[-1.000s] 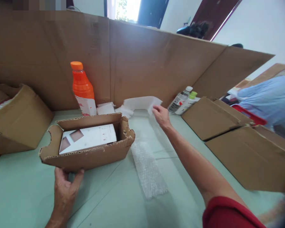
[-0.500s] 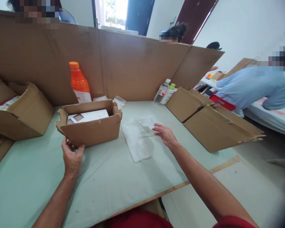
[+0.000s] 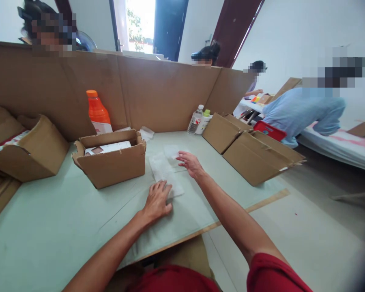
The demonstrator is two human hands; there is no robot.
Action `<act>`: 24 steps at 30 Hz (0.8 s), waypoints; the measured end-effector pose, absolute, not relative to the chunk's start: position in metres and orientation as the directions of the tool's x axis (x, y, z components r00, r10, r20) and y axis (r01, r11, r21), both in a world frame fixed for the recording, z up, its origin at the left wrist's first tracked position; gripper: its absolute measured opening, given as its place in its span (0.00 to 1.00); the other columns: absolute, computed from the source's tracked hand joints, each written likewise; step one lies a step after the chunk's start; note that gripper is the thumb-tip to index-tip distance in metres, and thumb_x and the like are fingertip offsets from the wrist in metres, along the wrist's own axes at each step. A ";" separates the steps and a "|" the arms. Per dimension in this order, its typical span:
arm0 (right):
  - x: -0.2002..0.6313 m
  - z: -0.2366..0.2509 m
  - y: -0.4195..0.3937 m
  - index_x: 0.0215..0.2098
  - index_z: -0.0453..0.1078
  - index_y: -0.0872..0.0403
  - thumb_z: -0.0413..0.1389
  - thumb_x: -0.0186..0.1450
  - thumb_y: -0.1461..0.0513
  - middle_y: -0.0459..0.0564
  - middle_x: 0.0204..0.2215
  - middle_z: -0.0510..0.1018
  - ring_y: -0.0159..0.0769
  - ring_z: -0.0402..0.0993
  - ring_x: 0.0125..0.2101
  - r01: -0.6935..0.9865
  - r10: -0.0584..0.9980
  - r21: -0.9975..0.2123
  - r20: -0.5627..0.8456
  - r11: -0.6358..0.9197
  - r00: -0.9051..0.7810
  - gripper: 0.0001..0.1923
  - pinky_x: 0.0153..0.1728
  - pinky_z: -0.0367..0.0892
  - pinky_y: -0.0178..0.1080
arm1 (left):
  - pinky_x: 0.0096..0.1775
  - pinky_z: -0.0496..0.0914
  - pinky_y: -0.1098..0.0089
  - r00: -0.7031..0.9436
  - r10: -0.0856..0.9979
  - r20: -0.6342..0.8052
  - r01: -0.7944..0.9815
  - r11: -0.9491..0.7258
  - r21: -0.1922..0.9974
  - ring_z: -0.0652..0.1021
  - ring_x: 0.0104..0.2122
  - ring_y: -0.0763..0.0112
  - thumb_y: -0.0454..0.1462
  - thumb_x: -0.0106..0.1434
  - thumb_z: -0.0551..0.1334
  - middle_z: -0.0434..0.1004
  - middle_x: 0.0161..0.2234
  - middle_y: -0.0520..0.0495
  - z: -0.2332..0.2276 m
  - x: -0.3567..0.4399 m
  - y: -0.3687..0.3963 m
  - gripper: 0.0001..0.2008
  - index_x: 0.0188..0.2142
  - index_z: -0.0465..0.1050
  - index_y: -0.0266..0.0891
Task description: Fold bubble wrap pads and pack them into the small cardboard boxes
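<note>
A strip of clear bubble wrap (image 3: 162,170) lies flat on the pale green table (image 3: 48,227). My left hand (image 3: 156,200) rests palm down on the strip's near end. My right hand (image 3: 190,163) hovers with fingers spread over the strip's far end, touching a small white sheet (image 3: 171,151) there. To the left stands an open cardboard box (image 3: 111,160) with a white carton (image 3: 108,147) inside it.
An orange bottle (image 3: 97,111) stands behind the box against a cardboard screen (image 3: 158,93). Two small bottles (image 3: 198,119) and flattened cartons (image 3: 252,152) lie at right, another cardboard box (image 3: 33,148) at left. A person in a blue shirt (image 3: 301,111) bends at far right.
My left hand let go of the cardboard box and moved right onto the near end of the bubble wrap. My right hand stayed at the strip's far end.
</note>
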State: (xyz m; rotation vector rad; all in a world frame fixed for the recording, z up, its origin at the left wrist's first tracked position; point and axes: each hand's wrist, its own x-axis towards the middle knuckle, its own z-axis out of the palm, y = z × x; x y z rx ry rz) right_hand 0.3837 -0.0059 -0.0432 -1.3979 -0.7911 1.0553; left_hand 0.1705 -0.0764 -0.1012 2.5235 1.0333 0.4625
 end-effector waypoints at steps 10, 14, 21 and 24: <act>0.364 -0.021 -0.022 0.48 0.72 0.49 0.60 0.53 0.54 0.50 0.54 0.76 0.44 0.71 0.58 -0.255 0.973 -0.964 0.014 0.075 0.230 0.24 0.46 0.72 0.41 | 0.53 0.65 0.58 0.665 0.739 0.106 0.637 -0.636 0.435 0.75 0.49 0.58 0.28 0.60 0.57 0.79 0.45 0.41 -0.104 0.173 -0.104 0.09 0.36 0.74 0.38; 0.363 -0.044 -0.062 0.50 0.71 0.46 0.61 0.54 0.53 0.50 0.57 0.73 0.47 0.67 0.61 -0.277 0.982 -0.954 0.061 0.110 0.178 0.25 0.50 0.71 0.45 | 0.53 0.65 0.58 0.635 0.764 0.112 0.649 -0.607 0.459 0.75 0.49 0.58 0.28 0.58 0.57 0.79 0.45 0.41 -0.105 0.168 -0.137 0.09 0.36 0.73 0.38; 0.366 -0.015 -0.045 0.61 0.62 0.46 0.52 0.59 0.49 0.52 0.64 0.66 0.44 0.61 0.65 -0.130 0.974 -0.974 0.168 0.188 0.153 0.32 0.53 0.70 0.46 | 0.49 0.66 0.58 0.610 0.785 0.105 0.664 -0.579 0.474 0.75 0.46 0.57 0.28 0.57 0.57 0.79 0.41 0.41 -0.102 0.171 -0.164 0.08 0.34 0.72 0.39; 0.359 0.010 -0.035 0.67 0.56 0.45 0.47 0.64 0.48 0.51 0.67 0.63 0.43 0.59 0.66 -0.006 0.964 -0.969 0.247 0.249 0.093 0.34 0.53 0.69 0.46 | 0.50 0.66 0.59 0.608 0.786 0.111 0.653 -0.575 0.493 0.75 0.46 0.58 0.28 0.57 0.57 0.79 0.41 0.41 -0.103 0.170 -0.164 0.08 0.34 0.72 0.39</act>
